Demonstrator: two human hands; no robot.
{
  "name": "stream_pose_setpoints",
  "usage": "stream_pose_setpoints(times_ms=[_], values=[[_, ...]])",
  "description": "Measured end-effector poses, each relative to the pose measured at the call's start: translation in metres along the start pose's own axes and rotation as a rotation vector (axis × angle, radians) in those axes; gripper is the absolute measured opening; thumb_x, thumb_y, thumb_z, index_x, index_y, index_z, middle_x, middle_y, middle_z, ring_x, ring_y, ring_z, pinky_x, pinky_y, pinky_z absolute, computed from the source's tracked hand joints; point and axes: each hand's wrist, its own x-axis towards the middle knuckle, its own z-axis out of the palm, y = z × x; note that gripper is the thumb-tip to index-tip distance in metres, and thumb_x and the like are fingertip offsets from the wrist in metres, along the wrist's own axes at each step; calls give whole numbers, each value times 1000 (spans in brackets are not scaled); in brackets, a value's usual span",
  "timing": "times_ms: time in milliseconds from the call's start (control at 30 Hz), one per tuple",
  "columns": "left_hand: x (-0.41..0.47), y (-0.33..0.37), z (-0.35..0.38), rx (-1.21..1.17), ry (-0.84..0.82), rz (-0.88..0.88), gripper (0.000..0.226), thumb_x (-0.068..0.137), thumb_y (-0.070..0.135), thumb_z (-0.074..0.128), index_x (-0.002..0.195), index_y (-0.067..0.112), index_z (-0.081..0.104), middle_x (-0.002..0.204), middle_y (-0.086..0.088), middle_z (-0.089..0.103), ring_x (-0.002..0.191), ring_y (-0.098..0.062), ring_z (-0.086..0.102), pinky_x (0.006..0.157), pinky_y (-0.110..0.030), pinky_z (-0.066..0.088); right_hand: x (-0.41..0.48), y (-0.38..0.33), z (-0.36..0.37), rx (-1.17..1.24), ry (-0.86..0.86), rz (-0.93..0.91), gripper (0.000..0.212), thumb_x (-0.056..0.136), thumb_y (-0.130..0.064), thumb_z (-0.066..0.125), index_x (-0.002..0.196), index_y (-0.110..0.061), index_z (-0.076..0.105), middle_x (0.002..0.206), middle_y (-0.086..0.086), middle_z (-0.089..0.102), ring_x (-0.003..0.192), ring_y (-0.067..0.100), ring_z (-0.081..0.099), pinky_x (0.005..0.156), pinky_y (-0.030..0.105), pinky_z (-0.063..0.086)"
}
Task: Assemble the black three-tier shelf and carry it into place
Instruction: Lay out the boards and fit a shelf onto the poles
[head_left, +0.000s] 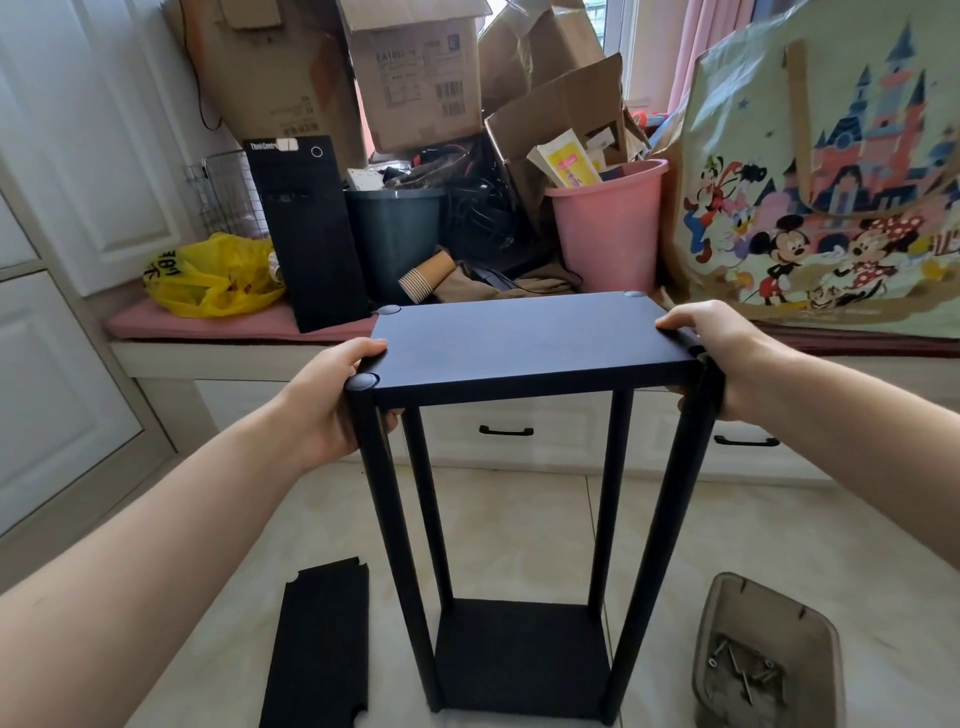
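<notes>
The black shelf stands upright on the tiled floor in front of me, with a top board, four long black poles and a bottom board. My left hand grips the near left corner of the top board, thumb on top and fingers underneath. My right hand grips the near right corner in the same way. A loose black board with notched corners lies flat on the floor to the left of the shelf.
A grey tray with screws and a hex key sits on the floor at the right. Behind the shelf runs a low window bench piled with cardboard boxes, a black computer tower, a pink bucket and a cartoon-print bag.
</notes>
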Motion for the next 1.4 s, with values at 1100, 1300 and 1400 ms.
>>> stream_pose_setpoints(times_ms=[1100, 1300, 1400], values=[[27, -65, -25, -46, -88, 6, 20, 95, 26, 61, 81, 13, 63, 65, -2, 61, 51, -16, 60, 46, -27, 51, 21, 59, -21, 92, -287, 236, 22, 72, -27, 71, 71, -10, 57, 63, 6, 55, 53, 22, 54, 61, 32, 44], [33, -80, -27, -51, -71, -43, 14, 95, 26, 61, 91, 13, 63, 72, -2, 64, 54, -16, 61, 47, -27, 51, 29, 76, -19, 169, -300, 239, 21, 81, -26, 67, 71, -12, 54, 66, 4, 48, 51, 21, 49, 57, 28, 40], [35, -88, -29, -50, -53, -42, 14, 95, 27, 60, 89, 15, 63, 72, -1, 63, 55, -16, 60, 47, -28, 50, 29, 83, -16, 195, -298, 231, 19, 86, -25, 63, 74, -13, 55, 66, 4, 50, 52, 20, 50, 58, 28, 38]])
